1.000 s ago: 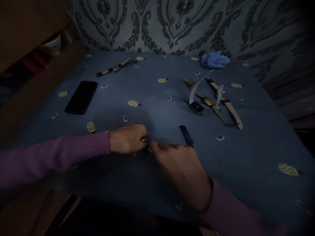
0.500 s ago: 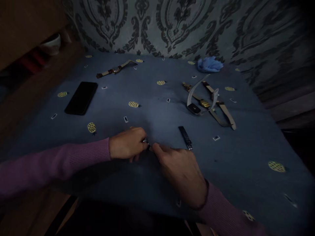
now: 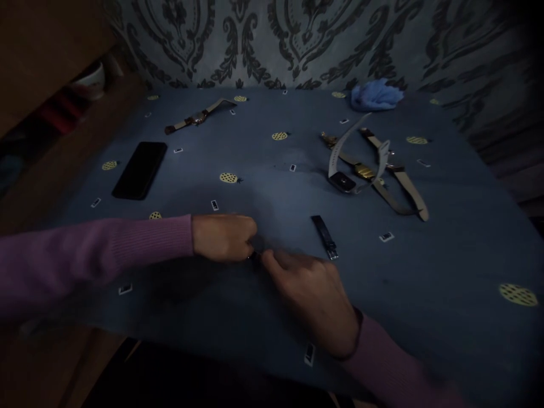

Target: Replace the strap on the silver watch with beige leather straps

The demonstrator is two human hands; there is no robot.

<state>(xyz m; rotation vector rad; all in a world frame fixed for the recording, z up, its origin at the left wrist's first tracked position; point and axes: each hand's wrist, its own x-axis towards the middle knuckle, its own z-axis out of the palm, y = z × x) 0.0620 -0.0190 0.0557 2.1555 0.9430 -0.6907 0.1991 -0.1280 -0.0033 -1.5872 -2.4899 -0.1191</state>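
Note:
My left hand [image 3: 225, 237] is closed, its fingers curled over one end of a small dark, shiny-edged piece [image 3: 255, 256]. My right hand [image 3: 312, 294] pinches the other side of that piece, thumb extended toward the left hand. Most of the piece is hidden by my fingers, and I cannot make out its exact kind. Just beyond the right hand lies a short black watch strap [image 3: 324, 235] with a metal buckle, touched by neither hand.
On the blue tablecloth [image 3: 263, 192] a black phone [image 3: 140, 170] lies at left, with a wristwatch [image 3: 198, 118] behind it. At right are a white-strapped smartwatch [image 3: 342, 181], a gold watch [image 3: 364, 171] and a light-strapped watch [image 3: 410, 190]. A crumpled blue cloth [image 3: 376, 95] rests near the wall.
The view has shifted slightly. My left hand has turned a little, its lower fingers now tucked in, and the piece between the hands shows less shine. Both hands keep their grip.

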